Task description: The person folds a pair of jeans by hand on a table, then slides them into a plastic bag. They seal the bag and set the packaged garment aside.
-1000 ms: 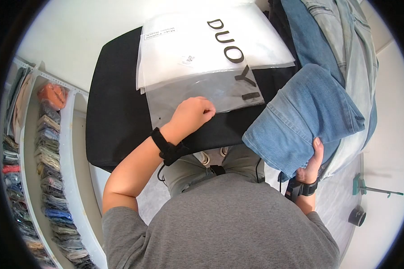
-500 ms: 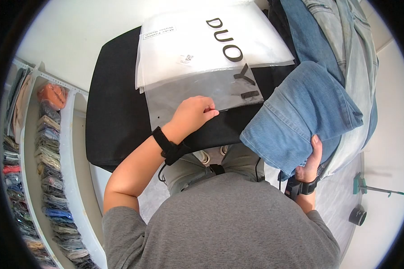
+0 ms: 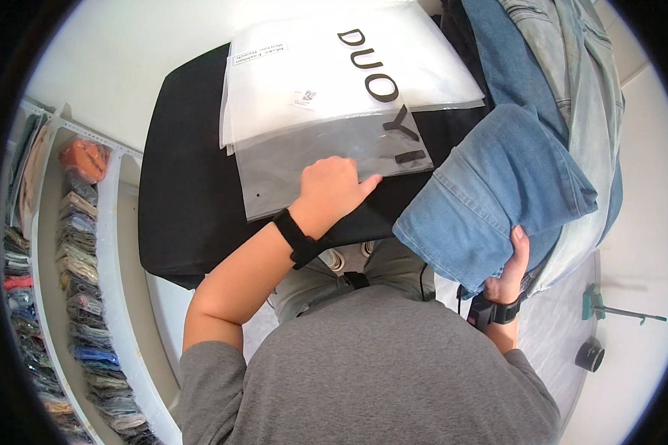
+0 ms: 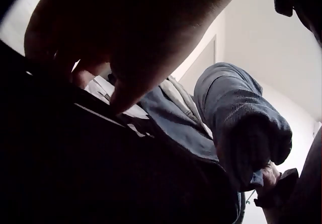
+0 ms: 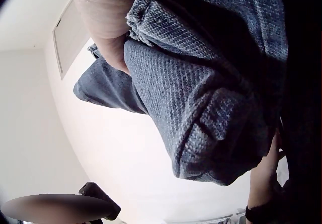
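In the head view, my left hand (image 3: 331, 189) rests palm down on the near edge of the top plastic bag (image 3: 274, 174), its thumb stretched out to the right along that edge. The bag has a frosted white body, a clear band at the near end and large black letters. Seen from the left wrist, the fingertips (image 4: 83, 78) bend down onto the bag, apart from the thumb. My right hand (image 3: 513, 267) grips a folded pair of blue jeans (image 3: 490, 185) by the lower right side, thumb on top. The right wrist view shows the folded layers of denim (image 5: 171, 83) close up.
More bags (image 3: 226, 111) lie beneath the top one on a black-covered table (image 3: 178, 170). Loose jeans (image 3: 571, 74) drape over the table's right side. Shelves of bagged folded clothes (image 3: 89, 297) stand at left. A green stand (image 3: 592, 304) is at right.
My left thumb has spread away from the fingers and the hand has turned more palm down at the bag's edge. The right hand keeps the jeans nearly still.
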Action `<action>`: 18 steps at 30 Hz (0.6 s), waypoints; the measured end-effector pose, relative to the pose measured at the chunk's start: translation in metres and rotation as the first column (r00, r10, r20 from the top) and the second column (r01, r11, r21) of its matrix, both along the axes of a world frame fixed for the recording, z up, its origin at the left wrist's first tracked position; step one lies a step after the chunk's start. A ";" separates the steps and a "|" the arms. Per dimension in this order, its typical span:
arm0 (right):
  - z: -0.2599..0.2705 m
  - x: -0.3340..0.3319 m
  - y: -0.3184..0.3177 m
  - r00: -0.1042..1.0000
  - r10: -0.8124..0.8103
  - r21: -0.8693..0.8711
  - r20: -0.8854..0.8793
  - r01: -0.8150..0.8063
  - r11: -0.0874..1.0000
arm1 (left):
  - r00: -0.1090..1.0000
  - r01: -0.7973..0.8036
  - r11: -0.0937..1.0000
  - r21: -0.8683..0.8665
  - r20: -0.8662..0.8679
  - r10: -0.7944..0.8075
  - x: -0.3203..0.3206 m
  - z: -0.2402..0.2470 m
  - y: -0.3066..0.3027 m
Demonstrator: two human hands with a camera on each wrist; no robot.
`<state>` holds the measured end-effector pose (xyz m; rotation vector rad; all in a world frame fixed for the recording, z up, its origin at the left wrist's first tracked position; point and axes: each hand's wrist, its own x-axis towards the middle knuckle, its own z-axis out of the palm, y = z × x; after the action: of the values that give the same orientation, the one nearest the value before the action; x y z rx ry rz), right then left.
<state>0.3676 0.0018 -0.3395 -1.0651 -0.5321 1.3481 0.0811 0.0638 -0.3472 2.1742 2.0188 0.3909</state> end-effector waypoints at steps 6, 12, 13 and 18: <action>-0.003 0.001 -0.001 0.999 0.032 -0.016 -0.031 -0.033 0.999 | 0.983 0.158 0.983 0.093 0.081 -0.166 -0.020 -0.009 -0.008; -0.004 0.000 0.001 0.998 0.058 0.018 -0.019 -0.058 0.998 | 0.903 0.361 0.932 0.036 0.235 -0.359 -0.064 0.003 -0.034; -0.005 0.001 0.002 0.998 0.065 0.006 -0.016 -0.065 0.998 | 0.891 0.379 0.916 0.131 0.215 -0.400 -0.068 -0.001 -0.037; -0.006 -0.006 0.005 0.996 0.085 -0.013 -0.015 -0.085 0.996 | 0.907 0.361 0.910 0.204 0.149 -0.394 -0.071 -0.007 -0.043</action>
<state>0.3618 0.0069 -0.3454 -1.0534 -0.5634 1.4349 0.0099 0.0213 -0.3542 2.4543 1.4664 0.7048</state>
